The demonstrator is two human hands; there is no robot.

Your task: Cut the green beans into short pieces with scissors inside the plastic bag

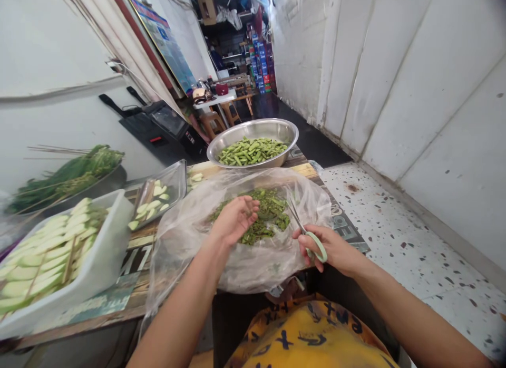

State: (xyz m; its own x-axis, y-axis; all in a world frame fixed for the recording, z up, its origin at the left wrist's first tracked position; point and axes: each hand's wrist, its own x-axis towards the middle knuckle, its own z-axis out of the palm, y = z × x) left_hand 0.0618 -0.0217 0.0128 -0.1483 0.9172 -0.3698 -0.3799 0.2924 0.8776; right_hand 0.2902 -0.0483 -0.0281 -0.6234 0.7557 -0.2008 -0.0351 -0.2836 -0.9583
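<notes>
One pair of scissors (296,215); one clear plastic bag (256,268); one steel bowl (272,126); one white plastic tub (106,257); one metal tray (182,179); one dark basin (114,174); one patterned surface (136,262) under most of these; one poster (162,38); at least two stools (212,123) farther back. The green pods (253,151) are too many and too crowded to count; the pale slices (51,252), blurred and overlapping, cannot be numbered either.
</notes>
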